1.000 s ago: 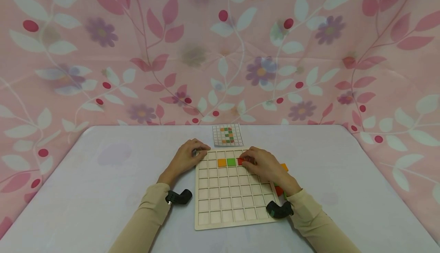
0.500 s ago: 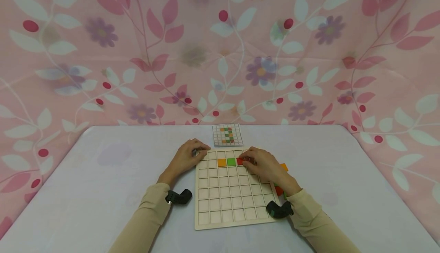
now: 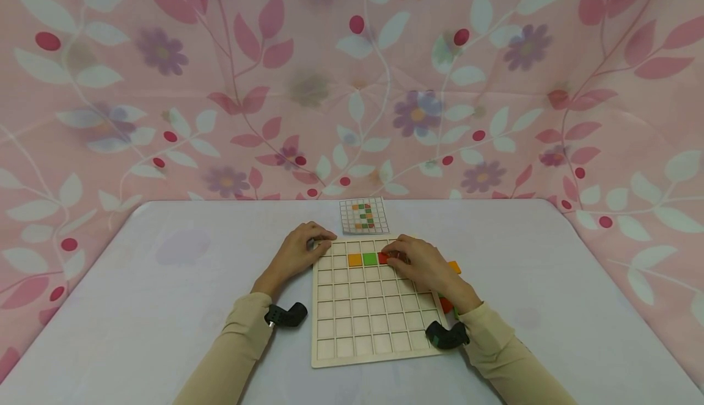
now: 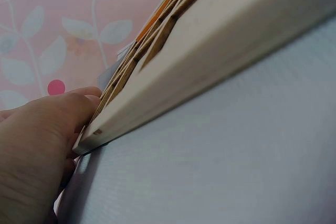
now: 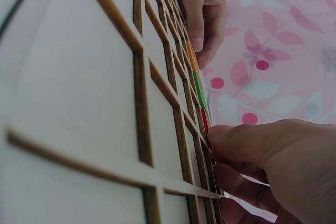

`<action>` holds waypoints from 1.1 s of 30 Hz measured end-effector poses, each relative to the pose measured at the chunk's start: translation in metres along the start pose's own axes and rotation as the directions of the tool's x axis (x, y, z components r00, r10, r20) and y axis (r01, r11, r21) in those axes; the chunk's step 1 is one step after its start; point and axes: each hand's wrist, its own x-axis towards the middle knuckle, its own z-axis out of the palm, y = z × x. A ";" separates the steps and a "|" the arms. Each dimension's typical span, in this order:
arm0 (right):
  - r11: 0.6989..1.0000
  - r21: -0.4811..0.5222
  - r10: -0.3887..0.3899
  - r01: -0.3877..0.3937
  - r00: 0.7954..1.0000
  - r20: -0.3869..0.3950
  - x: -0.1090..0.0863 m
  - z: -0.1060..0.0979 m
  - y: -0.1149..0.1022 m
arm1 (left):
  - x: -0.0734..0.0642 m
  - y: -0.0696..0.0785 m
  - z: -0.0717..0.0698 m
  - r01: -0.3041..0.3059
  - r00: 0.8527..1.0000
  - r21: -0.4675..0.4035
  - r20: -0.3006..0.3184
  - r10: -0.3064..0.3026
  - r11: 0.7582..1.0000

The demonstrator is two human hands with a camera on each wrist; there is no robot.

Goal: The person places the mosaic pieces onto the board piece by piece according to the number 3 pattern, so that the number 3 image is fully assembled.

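A pale wooden grid board [image 3: 360, 327] lies on the white table. My left hand [image 3: 299, 249] grips its far left corner; in the left wrist view the thumb of this hand [image 4: 39, 145] lies along the corner's edge. In the second row from the far edge sit an orange tile [image 3: 355, 260] and a green tile [image 3: 370, 259], side by side in their cells. Just right of them, my right hand [image 3: 423, 264] pinches a red tile [image 3: 383, 259], partly covered by the fingers. The right wrist view has the thumb on this red tile [image 5: 205, 121], beside the green one.
Behind the board lies a pattern card [image 3: 364, 216] with small coloured squares on a grid. To the right, partly hidden under my right forearm, are more tiles: an orange one [image 3: 454, 267] and a red one [image 3: 446, 305]. A floral cloth [image 3: 352, 87] hangs behind the table.
The red tile has shifted slightly left, closer to the green tile, with my right fingers on it. My left hand has stayed at the board's corner.
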 end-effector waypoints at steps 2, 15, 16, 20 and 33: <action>1.000 -0.003 0.005 -0.005 1.000 0.007 0.000 -0.001 0.000 | 0.001 0.000 0.000 -0.004 1.000 0.001 -0.002 0.004 1.000; 0.999 -0.013 0.043 -0.042 0.999 0.018 0.000 -0.004 -0.001 | 0.004 0.001 0.000 -0.017 1.000 -0.008 -0.006 0.017 1.000; 0.999 -0.014 0.042 -0.042 0.999 0.016 0.000 -0.004 -0.001 | 0.004 0.001 0.000 -0.017 1.000 -0.007 -0.005 0.017 1.000; 0.999 -0.005 0.032 -0.032 0.999 0.007 0.000 -0.005 0.000 | 0.005 0.001 -0.001 -0.020 1.000 -0.002 -0.003 0.020 1.000; 0.993 0.110 0.035 -0.033 0.999 -0.010 -0.007 -0.016 0.005 | -0.002 -0.001 0.003 -0.061 0.997 -0.008 -0.047 0.060 0.998</action>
